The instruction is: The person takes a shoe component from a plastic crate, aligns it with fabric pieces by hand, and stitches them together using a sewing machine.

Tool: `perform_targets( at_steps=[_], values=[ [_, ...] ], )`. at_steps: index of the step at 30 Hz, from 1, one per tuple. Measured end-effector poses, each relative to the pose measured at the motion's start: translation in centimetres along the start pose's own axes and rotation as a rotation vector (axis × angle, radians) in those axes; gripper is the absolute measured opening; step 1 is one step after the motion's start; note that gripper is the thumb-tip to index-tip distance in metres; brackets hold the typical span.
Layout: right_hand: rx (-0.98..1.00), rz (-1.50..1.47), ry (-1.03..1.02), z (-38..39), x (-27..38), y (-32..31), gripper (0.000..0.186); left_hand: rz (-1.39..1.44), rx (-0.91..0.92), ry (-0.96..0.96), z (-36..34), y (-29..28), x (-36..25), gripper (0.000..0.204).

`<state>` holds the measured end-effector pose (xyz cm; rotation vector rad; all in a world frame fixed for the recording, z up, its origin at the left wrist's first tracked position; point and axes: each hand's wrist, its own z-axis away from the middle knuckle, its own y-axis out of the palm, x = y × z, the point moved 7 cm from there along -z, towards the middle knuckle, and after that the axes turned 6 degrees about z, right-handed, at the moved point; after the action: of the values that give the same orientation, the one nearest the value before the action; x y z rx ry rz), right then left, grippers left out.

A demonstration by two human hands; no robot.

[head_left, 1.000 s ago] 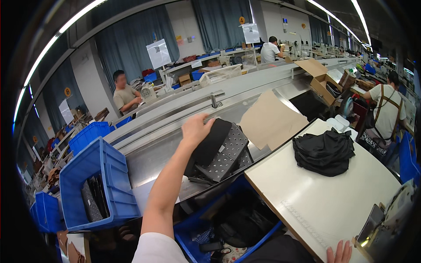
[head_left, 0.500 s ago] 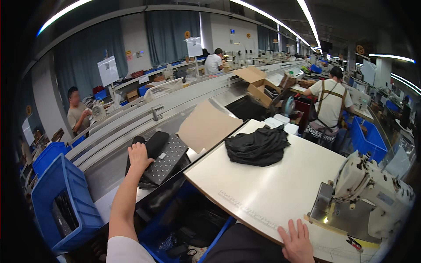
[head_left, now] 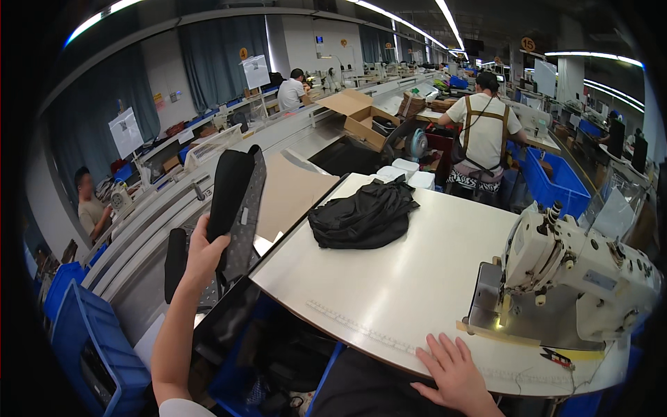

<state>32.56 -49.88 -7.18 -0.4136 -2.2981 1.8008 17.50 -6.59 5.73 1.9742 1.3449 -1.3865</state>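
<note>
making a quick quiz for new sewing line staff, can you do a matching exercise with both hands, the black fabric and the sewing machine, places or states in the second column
Things
1. left hand
2. right hand
3. crumpled black fabric
4. sewing machine

Places and states
A. off-white, at the right end of the white tabletop
B. gripping a black piece
C. heaped toward the tabletop's far side
D. palm down at the tabletop's near edge

Pairs: 1-B, 2-D, 3-C, 4-A
</note>
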Motion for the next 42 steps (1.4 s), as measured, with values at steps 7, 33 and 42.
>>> perform_targets(
  at_steps=[7, 33, 42],
  values=[
    [-0.309, -1.418, 0.258, -1.2, -2.7, 0.0, 0.045, 0.558, 0.535, -0.43, 12.1, 20.9, -3.1, 0.067],
    [-0.316, -2.058, 0.543, -8.6, -6.8, -2.3, 0.019, 0.796, 0.177, 0.033, 14.6, 20.6, -1.8, 0.032],
    [-0.475, -2.036, 0.597, -6.2, -7.2, -0.8, 0.044, 1.244, 0.61, -1.036, 25.3, 23.9, 0.4, 0.041]
  ],
)
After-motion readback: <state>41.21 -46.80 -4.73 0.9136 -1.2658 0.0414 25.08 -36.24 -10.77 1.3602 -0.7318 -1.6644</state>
